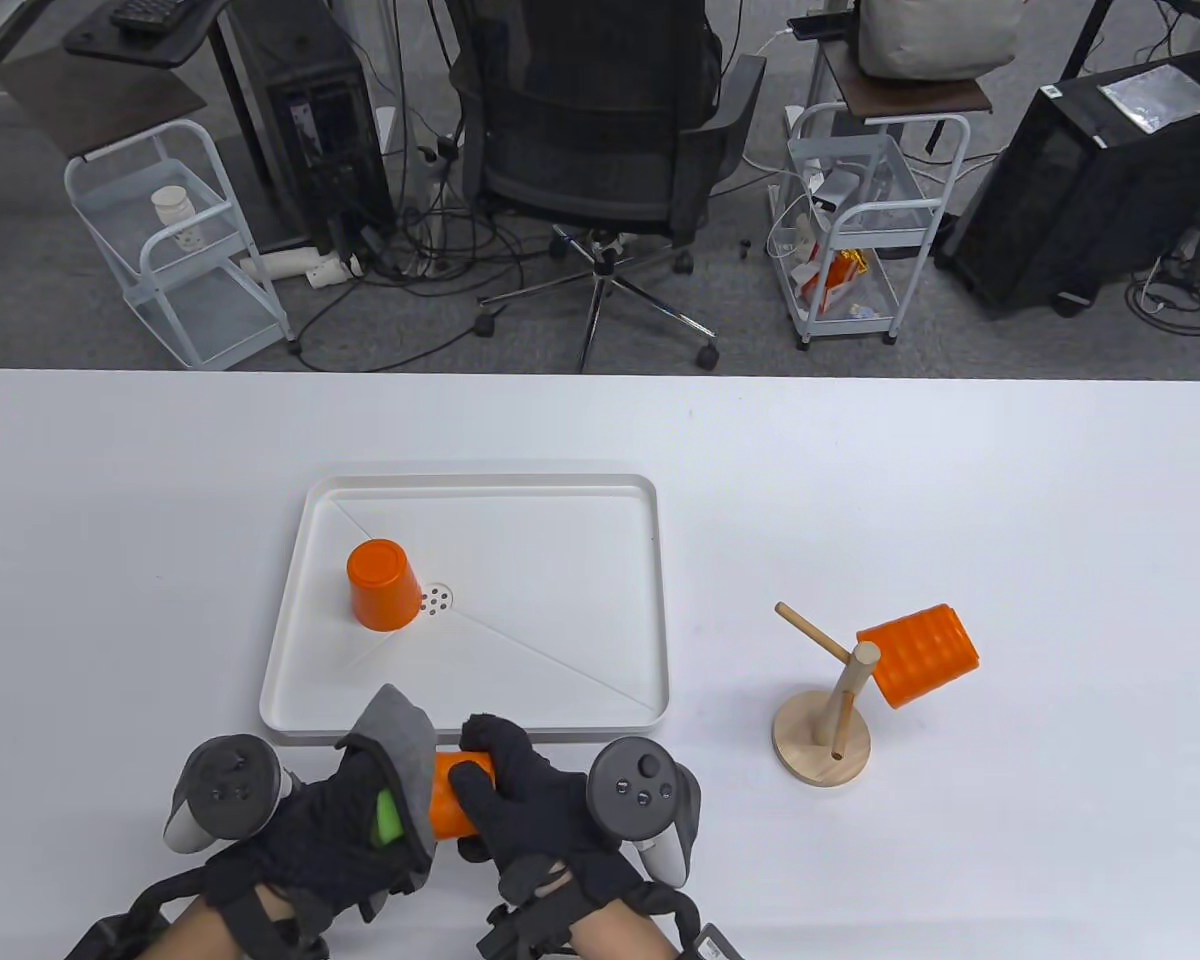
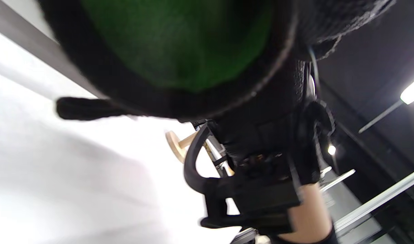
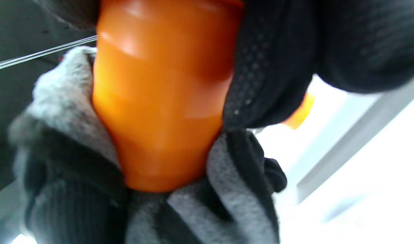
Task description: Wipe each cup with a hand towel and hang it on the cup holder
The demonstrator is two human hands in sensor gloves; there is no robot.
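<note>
A: Layout, taking the tray as landmark?

B: An upturned cup stands inside the tray, left of its drain. The holder stands well right of the tray, with a ribbed cup hung on one peg; the other peg is free.

A: The hands?

B: Just in front of the tray, the right hand is clenched round the held cup. The left hand grasps the towel, which wraps the cup's end.

A: Failure risks?

B: The smooth cup may slip if the right hand relaxes during wiping. A bump on hanging may tip the holder.
</note>
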